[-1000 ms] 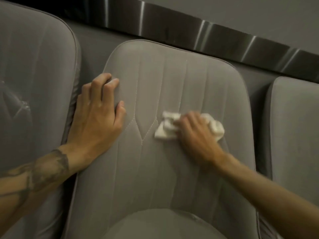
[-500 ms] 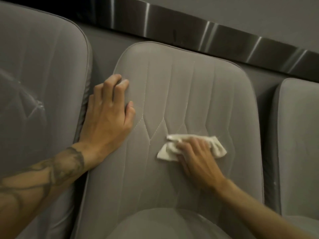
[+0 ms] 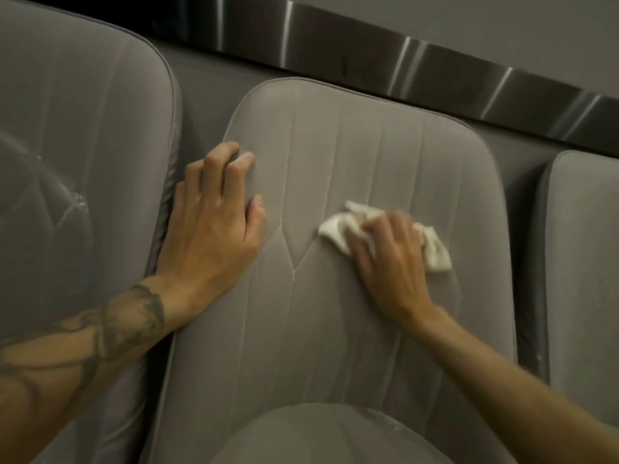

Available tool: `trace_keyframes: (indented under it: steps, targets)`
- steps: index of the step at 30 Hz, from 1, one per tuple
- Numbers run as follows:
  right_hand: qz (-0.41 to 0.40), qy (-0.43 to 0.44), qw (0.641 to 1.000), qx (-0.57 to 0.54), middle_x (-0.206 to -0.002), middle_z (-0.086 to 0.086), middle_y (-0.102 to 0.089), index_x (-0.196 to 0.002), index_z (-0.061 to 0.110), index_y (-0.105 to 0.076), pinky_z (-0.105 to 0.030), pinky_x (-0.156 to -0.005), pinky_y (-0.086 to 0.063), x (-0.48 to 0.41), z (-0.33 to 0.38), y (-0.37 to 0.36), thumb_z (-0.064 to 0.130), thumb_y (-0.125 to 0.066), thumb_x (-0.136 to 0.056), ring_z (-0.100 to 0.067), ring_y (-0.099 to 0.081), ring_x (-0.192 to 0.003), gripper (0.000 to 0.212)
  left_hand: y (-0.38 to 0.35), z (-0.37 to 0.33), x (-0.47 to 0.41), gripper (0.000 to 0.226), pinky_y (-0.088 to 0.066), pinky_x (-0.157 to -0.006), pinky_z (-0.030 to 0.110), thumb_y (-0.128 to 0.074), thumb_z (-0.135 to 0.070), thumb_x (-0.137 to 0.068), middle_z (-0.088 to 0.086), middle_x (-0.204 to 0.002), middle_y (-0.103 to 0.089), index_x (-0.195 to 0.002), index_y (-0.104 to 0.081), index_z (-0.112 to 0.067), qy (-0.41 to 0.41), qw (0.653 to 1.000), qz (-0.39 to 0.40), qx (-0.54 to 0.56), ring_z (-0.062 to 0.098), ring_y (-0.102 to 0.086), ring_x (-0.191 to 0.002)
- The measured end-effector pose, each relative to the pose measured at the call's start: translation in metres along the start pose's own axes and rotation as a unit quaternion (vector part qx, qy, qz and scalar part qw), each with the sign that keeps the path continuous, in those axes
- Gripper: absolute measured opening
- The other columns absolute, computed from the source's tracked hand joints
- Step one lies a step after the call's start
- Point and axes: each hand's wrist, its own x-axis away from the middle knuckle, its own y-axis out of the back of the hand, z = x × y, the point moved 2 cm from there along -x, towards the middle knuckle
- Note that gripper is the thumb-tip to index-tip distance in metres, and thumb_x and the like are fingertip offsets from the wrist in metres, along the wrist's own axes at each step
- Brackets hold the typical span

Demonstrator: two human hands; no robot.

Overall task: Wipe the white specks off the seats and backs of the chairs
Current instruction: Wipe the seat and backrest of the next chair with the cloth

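Observation:
The grey padded back of the middle chair (image 3: 335, 329) fills the centre of the view. My right hand (image 3: 388, 262) holds a crumpled white cloth (image 3: 335, 229) and presses it on the upper right part of that back; the hand is blurred. My left hand (image 3: 211, 229) rests over the left edge of the same back, with bent fingers and fingertips on the fabric. The chair's seat (image 3: 318, 437) shows at the bottom, with faint white specks (image 3: 385, 420) on it.
A second grey chair (image 3: 83, 128) stands close on the left, with white marks (image 3: 77, 199) on its back. A third chair (image 3: 582, 262) is at the right edge. Behind them run a grey wall and a shiny metal strip (image 3: 435, 72).
My right hand has slid the cloth down the chair back and then up again. My left hand has kept its place on the left edge.

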Motion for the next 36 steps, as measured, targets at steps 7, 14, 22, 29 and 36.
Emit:
trace_keyframes:
  steps: [7, 14, 22, 29, 36]
  targets:
    - [-0.032, -0.035, 0.999, -0.008, -0.095, -0.010, -0.053, -0.097, 0.011, -0.057, -0.036, -0.079, -0.035, 0.021, 0.012, -0.009, 0.028, -0.057, -0.100, -0.029, -0.050, -0.088, 0.017, -0.001, 0.001, 0.001, 0.050, -0.042, -0.100, 0.057, -0.050, -0.028, -0.099, 0.018, -0.149, -0.039, -0.143, -0.043, -0.005, 0.003, 1.000, -0.004, -0.002, 0.042, -0.045, -0.121]
    - [0.172, 0.122, 0.977, -0.025, -0.099, -0.003, -0.050, -0.099, 0.016, -0.062, -0.037, -0.075, -0.037, 0.112, 0.020, -0.005, 0.032, -0.054, -0.100, -0.028, -0.051, -0.083, 0.018, 0.001, -0.002, 0.001, 0.049, -0.042, -0.100, 0.059, -0.053, -0.024, -0.099, 0.019, -0.149, -0.040, -0.143, -0.044, -0.004, 0.005, 1.000, 0.003, -0.005, 0.043, -0.046, -0.121]
    - [0.001, -0.041, 0.999, -0.015, -0.100, -0.004, -0.052, -0.101, 0.017, -0.054, -0.033, -0.081, -0.032, 0.055, 0.024, -0.015, 0.030, -0.054, -0.100, -0.025, -0.048, -0.089, 0.013, 0.000, 0.001, 0.001, 0.049, -0.043, -0.100, 0.056, -0.051, -0.026, -0.099, 0.018, -0.149, -0.039, -0.143, -0.043, -0.006, 0.002, 1.000, -0.003, -0.001, 0.041, -0.046, -0.121]
    - [0.096, 0.024, 0.994, -0.035, -0.097, -0.006, -0.052, -0.096, 0.015, -0.060, -0.039, -0.075, -0.038, 0.085, 0.024, -0.009, 0.034, -0.052, -0.102, -0.028, -0.050, -0.084, 0.021, 0.001, -0.001, 0.001, 0.049, -0.043, -0.098, 0.055, -0.050, -0.026, -0.099, 0.018, -0.149, -0.040, -0.143, -0.043, -0.006, 0.002, 1.000, -0.002, -0.009, 0.041, -0.046, -0.120]
    - [-0.087, -0.070, 0.994, -0.011, -0.094, -0.011, -0.053, -0.093, 0.008, -0.056, -0.042, -0.076, -0.042, -0.054, 0.014, -0.006, 0.031, -0.057, -0.099, -0.030, -0.052, -0.085, 0.024, -0.001, 0.002, 0.000, 0.049, -0.043, -0.099, 0.052, -0.049, -0.028, -0.099, 0.016, -0.149, -0.039, -0.143, -0.042, -0.007, 0.001, 1.000, -0.010, -0.005, 0.039, -0.045, -0.121]
